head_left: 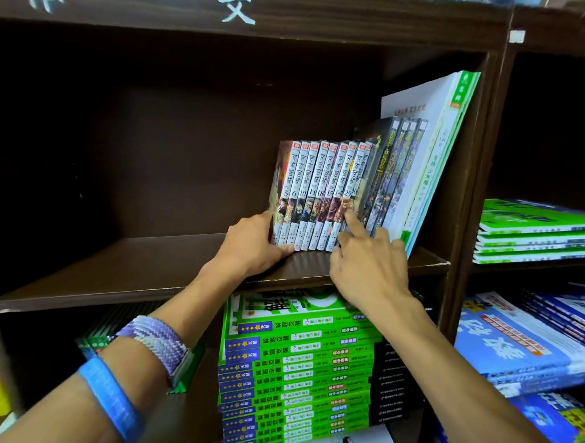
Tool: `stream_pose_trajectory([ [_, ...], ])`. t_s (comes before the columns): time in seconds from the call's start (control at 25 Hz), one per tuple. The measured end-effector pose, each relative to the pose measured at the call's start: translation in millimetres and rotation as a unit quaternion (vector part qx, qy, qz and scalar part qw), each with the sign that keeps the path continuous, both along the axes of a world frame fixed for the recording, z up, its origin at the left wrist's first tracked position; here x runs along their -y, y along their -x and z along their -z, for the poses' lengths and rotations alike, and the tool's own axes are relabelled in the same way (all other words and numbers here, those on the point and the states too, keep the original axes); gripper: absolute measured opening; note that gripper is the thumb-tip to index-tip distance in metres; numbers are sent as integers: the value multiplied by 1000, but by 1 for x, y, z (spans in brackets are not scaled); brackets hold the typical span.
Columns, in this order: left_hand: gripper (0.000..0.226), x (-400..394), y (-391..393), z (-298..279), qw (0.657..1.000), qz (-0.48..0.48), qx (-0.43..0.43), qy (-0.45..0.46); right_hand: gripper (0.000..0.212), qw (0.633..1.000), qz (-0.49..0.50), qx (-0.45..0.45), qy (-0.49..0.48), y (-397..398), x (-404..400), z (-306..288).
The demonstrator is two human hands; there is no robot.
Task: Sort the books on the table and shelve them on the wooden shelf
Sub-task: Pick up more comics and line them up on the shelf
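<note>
— From the head view, what do we have in hand?

— Our left hand point(252, 244) is cupped round the left end of the row of numbered manga volumes point(314, 195), thumb under the spines, bracing it upright. Our right hand point(367, 262) holds nothing: its index finger is stretched out, touching the foot of the spines near volume 29, the other fingers loosely curled.

— And beyond the right fingers?

— Just past them stand darker slim volumes point(393, 172), then tall green-spined books point(437, 151), all leaning right against the side wall of the wooden shelf point(146, 268).

— How far along are we?

— We judge it well under way: one row stands sorted by kind, though the numbers run 5, 6, 10, 11, 18, 15, 14, 29, 30, so that order may want fixing. Left of our left fingers the shelf board is bare. The bench is out of view, so we cannot tell how many books remain. Below our wrists lies a stack of green workbooks point(296, 374).
</note>
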State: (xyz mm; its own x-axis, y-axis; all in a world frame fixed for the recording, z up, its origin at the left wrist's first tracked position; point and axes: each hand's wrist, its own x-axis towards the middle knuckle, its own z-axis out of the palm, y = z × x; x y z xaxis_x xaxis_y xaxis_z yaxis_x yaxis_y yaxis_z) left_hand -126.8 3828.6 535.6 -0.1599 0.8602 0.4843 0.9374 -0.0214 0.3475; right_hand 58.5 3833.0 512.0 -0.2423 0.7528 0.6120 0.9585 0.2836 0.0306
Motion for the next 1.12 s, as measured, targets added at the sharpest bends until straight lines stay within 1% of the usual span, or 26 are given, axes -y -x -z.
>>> stream_pose_trajectory([
  [0.04,50,2,2,0,1000,9,13,-8,43,1000,1,0,-26,1,2,4],
  [0.12,47,1,1,2,1000,4,4,-30,42,998,-7,11,-53,3,5,13],
  [0.2,47,-2,0,3,999,2,-8,-42,44,1000,-18,8,-22,4,0,14],
  [0.28,46,-3,1,3,999,8,5,-37,47,1000,-19,11,8,3,-3,8],
  [0.4,44,-1,8,3,998,30,53,-13,49,999,-33,33,-13,1,-2,12],
  [0.48,54,0,14,4,992,47,120,-3,50,999,-43,29,4,-1,-2,14],
  [0.52,59,-1,16,4,989,44,141,-1,50,999,-43,25,16,0,-4,12],
  [0.64,59,-2,16,4,989,27,142,-14,49,998,-49,23,36,3,-7,4],
  [0.76,53,-1,13,2,987,30,156,-21,48,997,-71,27,14,1,-7,12],
  [0.84,48,1,12,2,989,19,143,-23,47,996,-79,22,20,-1,-10,15],
  [1.0,36,6,4,4,997,-12,59,-47,45,995,-93,-4,29,-1,-13,23],
  [1.12,36,16,1,0,998,-5,55,-22,49,994,-104,-30,28,-3,-8,32],
])
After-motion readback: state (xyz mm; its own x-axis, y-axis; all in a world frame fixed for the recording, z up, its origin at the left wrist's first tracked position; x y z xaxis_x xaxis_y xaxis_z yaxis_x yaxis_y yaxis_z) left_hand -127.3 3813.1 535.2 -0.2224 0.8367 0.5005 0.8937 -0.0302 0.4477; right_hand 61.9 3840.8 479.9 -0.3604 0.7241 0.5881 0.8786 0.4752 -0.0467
